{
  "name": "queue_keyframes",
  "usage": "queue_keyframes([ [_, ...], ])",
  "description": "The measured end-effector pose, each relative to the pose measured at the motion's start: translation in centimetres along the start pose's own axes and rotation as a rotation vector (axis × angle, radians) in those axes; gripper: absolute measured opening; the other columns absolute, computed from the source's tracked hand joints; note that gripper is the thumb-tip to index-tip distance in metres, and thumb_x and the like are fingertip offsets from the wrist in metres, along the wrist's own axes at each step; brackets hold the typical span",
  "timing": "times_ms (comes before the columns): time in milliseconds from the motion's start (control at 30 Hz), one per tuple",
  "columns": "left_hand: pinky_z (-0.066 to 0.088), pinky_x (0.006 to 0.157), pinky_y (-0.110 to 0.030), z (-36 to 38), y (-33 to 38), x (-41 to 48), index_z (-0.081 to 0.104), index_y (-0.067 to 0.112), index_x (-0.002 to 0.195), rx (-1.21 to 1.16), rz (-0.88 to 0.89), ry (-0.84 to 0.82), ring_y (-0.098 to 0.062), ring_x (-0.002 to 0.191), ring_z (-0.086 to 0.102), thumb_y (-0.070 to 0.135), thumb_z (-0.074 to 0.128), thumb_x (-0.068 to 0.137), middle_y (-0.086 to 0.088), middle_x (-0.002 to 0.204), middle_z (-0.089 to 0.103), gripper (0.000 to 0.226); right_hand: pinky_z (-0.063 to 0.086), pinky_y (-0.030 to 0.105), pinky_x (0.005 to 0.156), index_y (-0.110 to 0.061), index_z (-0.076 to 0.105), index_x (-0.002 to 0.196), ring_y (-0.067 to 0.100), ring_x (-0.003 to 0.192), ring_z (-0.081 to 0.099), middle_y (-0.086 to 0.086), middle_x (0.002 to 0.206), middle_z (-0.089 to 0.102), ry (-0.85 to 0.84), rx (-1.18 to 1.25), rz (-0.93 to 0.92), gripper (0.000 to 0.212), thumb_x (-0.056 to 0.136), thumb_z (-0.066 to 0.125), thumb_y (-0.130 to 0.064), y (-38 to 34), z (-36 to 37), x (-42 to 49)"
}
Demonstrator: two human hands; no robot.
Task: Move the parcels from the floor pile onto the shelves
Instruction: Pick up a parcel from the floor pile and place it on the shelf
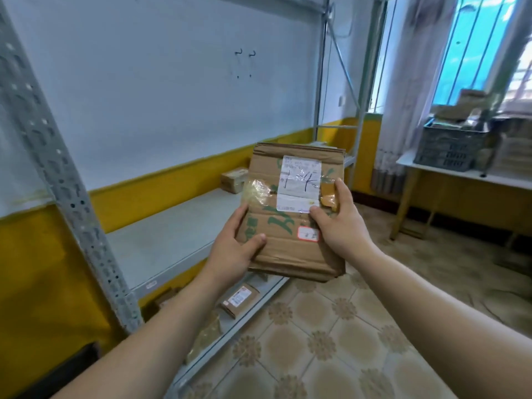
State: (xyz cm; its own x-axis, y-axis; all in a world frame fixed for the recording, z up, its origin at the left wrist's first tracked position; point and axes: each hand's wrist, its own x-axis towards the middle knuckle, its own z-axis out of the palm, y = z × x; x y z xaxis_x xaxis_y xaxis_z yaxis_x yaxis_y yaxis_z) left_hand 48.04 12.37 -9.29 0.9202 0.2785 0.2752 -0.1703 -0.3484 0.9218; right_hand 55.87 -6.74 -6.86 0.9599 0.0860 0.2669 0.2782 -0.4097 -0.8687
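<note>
The grey shelf [172, 240] at centre left carries one small box [234, 180] at its back. The left grip [233, 249] and right grip [342, 223] each curl round a side of the parcel [288, 254], held mid-frame beside the shelf. This looks like the carrying step. Next it needs lowering flat onto the shelf. The black handwriting on its white label [299, 180] is illegible, and so is the green print.

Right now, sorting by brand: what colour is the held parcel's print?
Green print on the brown parcel; head view.
</note>
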Motion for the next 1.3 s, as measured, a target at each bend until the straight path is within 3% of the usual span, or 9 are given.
queue_keyframes([
  [133, 0.048, 0.081, -0.007, 4.5, -0.3, 3.7, 0.033, 0.035, 0.147, -0.011, 0.018, -0.05, -0.009, 0.11, 0.056, 0.012, 0.065, 0.09, 0.007, 0.131, 0.049, 0.069, 0.035, 0.025, 0.088, -0.036, 0.016, 0.155, 0.008, 0.105, 0.045, -0.01, 0.128, 0.05, 0.048, -0.006, 0.036, 0.077, 0.094, 0.063, -0.033, 3.0, -2.9, 3.8],
  [267, 0.042, 0.072, 0.002, 7.1, -1.6, 8.0, 0.033, 0.033, 0.147, 0.017, 0.017, -0.073, -0.007, 0.109, 0.053, 0.013, 0.065, 0.09, 0.01, 0.13, 0.048, 0.068, 0.036, 0.025, 0.085, -0.036, 0.016, 0.155, 0.009, 0.103, 0.047, -0.012, 0.12, 0.046, 0.067, 0.0, 0.077, 0.077, 0.095, 0.063, -0.032, 5.6, -3.2, 7.7],
  [400, 0.047, 0.08, -0.009, 8.7, -4.2, 13.5, 0.034, 0.035, 0.147, 0.018, -0.017, -0.114, -0.009, 0.111, 0.055, 0.015, 0.065, 0.091, 0.007, 0.134, 0.049, 0.068, 0.039, 0.027, 0.089, -0.036, 0.012, 0.156, 0.015, 0.115, 0.051, -0.004, 0.142, 0.049, 0.062, -0.028, 0.135, 0.08, 0.094, 0.063, -0.035, 8.1, -1.8, 12.8],
  [567, 0.048, 0.101, -0.038, 9.8, -8.1, 22.9, 0.035, 0.039, 0.145, 0.013, -0.058, -0.134, -0.016, 0.115, 0.056, 0.017, 0.066, 0.09, 0.004, 0.135, 0.051, 0.067, 0.046, 0.036, 0.098, -0.037, 0.01, 0.156, 0.022, 0.124, 0.053, -0.001, 0.147, 0.047, 0.041, -0.068, 0.177, 0.082, 0.093, 0.063, -0.038, 10.6, 1.4, 21.6],
  [667, 0.046, 0.102, -0.036, 9.8, -10.0, 28.5, 0.034, 0.037, 0.146, 0.03, -0.103, -0.156, -0.016, 0.117, 0.054, 0.018, 0.066, 0.09, 0.006, 0.132, 0.048, 0.067, 0.049, 0.038, 0.097, -0.038, 0.009, 0.155, 0.023, 0.12, 0.055, 0.0, 0.147, 0.047, 0.009, -0.087, 0.218, 0.082, 0.093, 0.062, -0.039, 11.4, 3.6, 26.9],
  [800, 0.045, 0.1, -0.03, 9.5, -12.6, 34.9, 0.035, 0.036, 0.145, 0.053, -0.135, -0.181, -0.013, 0.116, 0.052, 0.02, 0.066, 0.091, 0.009, 0.132, 0.046, 0.065, 0.042, 0.03, 0.082, -0.035, 0.01, 0.156, 0.016, 0.101, 0.053, -0.001, 0.142, 0.051, -0.043, -0.102, 0.232, 0.08, 0.095, 0.061, -0.037, 12.7, 6.3, 32.7],
  [967, 0.045, 0.074, -0.013, 9.6, -15.8, 39.9, 0.035, 0.038, 0.145, 0.043, -0.24, -0.145, -0.01, 0.108, 0.052, 0.019, 0.064, 0.092, 0.009, 0.127, 0.046, 0.063, 0.045, 0.03, 0.076, -0.035, 0.007, 0.156, 0.017, 0.098, 0.055, 0.001, 0.143, 0.051, -0.147, -0.115, 0.254, 0.08, 0.095, 0.06, -0.038, 14.8, 9.8, 38.6],
  [1067, 0.042, 0.067, -0.011, 9.8, -17.6, 42.8, 0.034, 0.036, 0.146, 0.054, -0.309, -0.108, -0.01, 0.108, 0.051, 0.02, 0.063, 0.093, 0.01, 0.128, 0.045, 0.062, 0.046, 0.03, 0.075, -0.034, 0.004, 0.156, 0.017, 0.098, 0.056, 0.001, 0.142, 0.051, -0.226, -0.12, 0.263, 0.082, 0.096, 0.059, -0.038, 16.3, 11.7, 42.3],
  [1300, 0.043, 0.091, -0.027, 11.0, -21.4, 49.1, 0.035, 0.038, 0.145, 0.122, -0.443, 0.022, -0.017, 0.121, 0.049, 0.023, 0.063, 0.092, 0.005, 0.143, 0.043, 0.062, 0.049, 0.026, 0.069, -0.033, 0.003, 0.156, 0.02, 0.105, 0.056, 0.002, 0.149, 0.044, -0.451, -0.186, 0.194, 0.084, 0.094, 0.059, -0.043, 20.7, 15.9, 51.6],
])
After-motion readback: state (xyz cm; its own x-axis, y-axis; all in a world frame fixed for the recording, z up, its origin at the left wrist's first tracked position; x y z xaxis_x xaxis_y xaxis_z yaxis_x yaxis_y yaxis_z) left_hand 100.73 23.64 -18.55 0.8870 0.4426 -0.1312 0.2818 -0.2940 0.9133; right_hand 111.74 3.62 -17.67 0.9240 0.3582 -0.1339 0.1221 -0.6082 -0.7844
